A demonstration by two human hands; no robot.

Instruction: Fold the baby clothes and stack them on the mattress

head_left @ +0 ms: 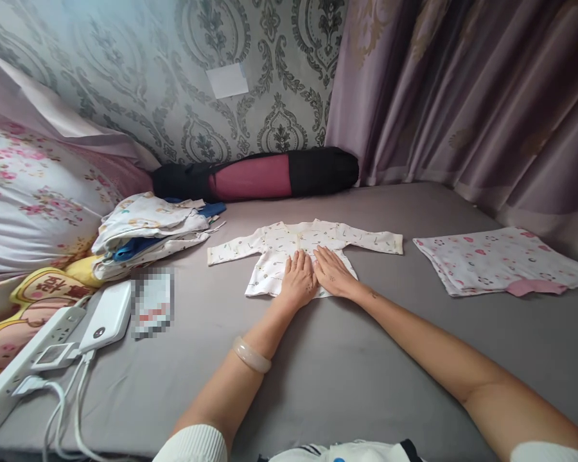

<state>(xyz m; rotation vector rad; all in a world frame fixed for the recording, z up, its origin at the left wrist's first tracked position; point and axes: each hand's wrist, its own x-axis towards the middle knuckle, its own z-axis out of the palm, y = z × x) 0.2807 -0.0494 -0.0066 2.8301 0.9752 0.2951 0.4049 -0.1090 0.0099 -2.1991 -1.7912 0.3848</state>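
A small white baby shirt (270, 242) with a tiny scattered print and cream trim lies spread flat on the grey sheet, both sleeves stretched out sideways. My left hand (299, 277) rests palm down on the middle of the shirt, fingers straight and pointing away from me. Beside it, my right hand (334, 273) also lies flat on the fabric, just right of centre. The two hands nearly touch, and each covers part of the shirt's front. A pale bangle (251, 355) circles my left wrist.
Folded clothes (149, 231) are piled at the left. A folded white-and-pink printed cloth (491, 260) lies right. Near the left edge are a power strip (33, 366), a white power bank (106, 314) and cables. A black-and-red rolled bag (255, 176) lies along the wall. More fabric (347, 452) shows at the bottom.
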